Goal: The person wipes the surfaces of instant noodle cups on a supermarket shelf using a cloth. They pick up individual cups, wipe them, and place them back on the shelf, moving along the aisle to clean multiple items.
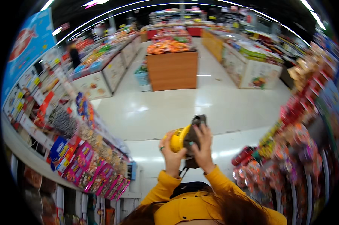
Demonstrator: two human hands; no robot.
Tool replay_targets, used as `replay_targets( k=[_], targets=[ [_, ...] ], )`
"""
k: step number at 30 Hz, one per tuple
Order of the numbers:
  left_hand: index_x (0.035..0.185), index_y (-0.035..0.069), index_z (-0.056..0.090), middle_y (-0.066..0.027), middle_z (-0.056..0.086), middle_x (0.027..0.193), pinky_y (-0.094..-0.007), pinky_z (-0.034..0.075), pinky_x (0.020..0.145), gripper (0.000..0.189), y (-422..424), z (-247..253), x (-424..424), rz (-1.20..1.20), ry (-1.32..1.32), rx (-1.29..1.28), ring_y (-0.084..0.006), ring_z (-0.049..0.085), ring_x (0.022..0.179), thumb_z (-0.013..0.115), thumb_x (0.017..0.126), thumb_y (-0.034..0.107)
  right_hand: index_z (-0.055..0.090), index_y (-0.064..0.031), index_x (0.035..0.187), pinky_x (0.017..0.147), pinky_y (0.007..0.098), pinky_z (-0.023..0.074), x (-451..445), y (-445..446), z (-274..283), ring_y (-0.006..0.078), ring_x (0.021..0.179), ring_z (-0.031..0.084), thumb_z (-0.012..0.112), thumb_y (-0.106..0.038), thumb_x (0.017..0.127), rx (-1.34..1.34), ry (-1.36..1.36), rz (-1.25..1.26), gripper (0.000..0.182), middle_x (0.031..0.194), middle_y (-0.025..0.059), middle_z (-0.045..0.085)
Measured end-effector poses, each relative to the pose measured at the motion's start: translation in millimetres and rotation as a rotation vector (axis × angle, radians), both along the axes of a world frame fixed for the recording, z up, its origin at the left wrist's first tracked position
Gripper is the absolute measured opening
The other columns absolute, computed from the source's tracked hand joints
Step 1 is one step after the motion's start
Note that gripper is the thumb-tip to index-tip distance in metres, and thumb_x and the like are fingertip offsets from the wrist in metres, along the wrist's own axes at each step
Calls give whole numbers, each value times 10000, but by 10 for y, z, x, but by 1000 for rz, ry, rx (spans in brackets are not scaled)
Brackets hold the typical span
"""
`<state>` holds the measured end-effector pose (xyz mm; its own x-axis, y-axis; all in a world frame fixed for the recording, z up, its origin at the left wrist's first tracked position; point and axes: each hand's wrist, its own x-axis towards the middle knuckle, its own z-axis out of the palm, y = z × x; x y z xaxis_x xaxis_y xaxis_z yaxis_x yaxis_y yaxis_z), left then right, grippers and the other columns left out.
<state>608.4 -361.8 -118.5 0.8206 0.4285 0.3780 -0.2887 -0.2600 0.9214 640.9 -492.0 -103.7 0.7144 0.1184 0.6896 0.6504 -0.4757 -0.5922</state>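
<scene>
My left hand (171, 158) is closed around a round yellow object (176, 141), perhaps a tub or can, which bears dark marks. Pressed against its right side is a dark grey-brown item (189, 138) that looks soft, like a pouch or small bag; the blur hides what it is. My right hand (204, 150) grips this dark item from the right, fingers spread over its upper part. A dark cord hangs beneath it between my wrists. Both things are held up before my chest, above the pale floor.
Shelves with bagged snacks (83, 157) rise close on my left. Hanging wrapped goods (291, 152) crowd the right. Ahead stand a wood-panelled display counter (171, 70), a light-blue bin (142, 77) and white counters (259, 73). A person (73, 54) stands at the far left.
</scene>
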Motion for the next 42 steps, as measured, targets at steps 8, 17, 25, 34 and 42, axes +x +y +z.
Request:
replay_targets(
  k=[8, 17, 25, 34, 42],
  targets=[
    [1220, 92, 510, -132, 351, 1229, -365, 333, 1005, 618, 191, 205, 1162, 134, 24, -518, -265, 355, 1182, 713, 639, 47, 445, -93, 1324, 1081, 469, 198, 1372, 396, 229, 422, 1294, 266, 546, -170, 780, -132, -9, 142, 558, 1394, 164, 361],
    [1165, 73, 551, -134, 423, 1198, -351, 387, 958, 559, 999, 14, 2668, 323, 33, -292, -259, 436, 1106, 746, 640, 86, 449, -99, 1323, 1086, 496, 164, 3096, 1218, 71, 439, 1291, 250, 573, -123, 762, -75, 105, 321, 574, 1396, 184, 348],
    [1258, 94, 453, -103, 398, 1168, -283, 479, 834, 559, 1482, -65, 3381, 303, 57, -674, -178, 516, 985, 677, 747, 65, 520, -159, 1262, 1061, 504, 175, 4016, 1878, 209, 370, 1310, 245, 590, -132, 746, -304, 72, 522, 522, 1400, 95, 377],
    [1281, 70, 413, -104, 554, 1100, -294, 483, 813, 499, 1433, 169, 3388, 574, -18, -1024, -186, 568, 959, 589, 814, 62, 591, -132, 1154, 1064, 493, 228, 4640, 1834, 36, 354, 1290, 315, 551, -62, 659, -311, -46, 1132, 501, 1327, 91, 462],
    [1309, 102, 409, -190, 358, 1262, -445, 268, 1013, 751, 930, 302, 3059, 991, 222, 123, -313, 362, 1184, 747, 646, 205, 459, 42, 1261, 1020, 351, 330, 4881, 1895, -147, 260, 1208, 444, 437, -214, 901, 445, 741, 1322, 442, 1289, 164, 474]
  ],
)
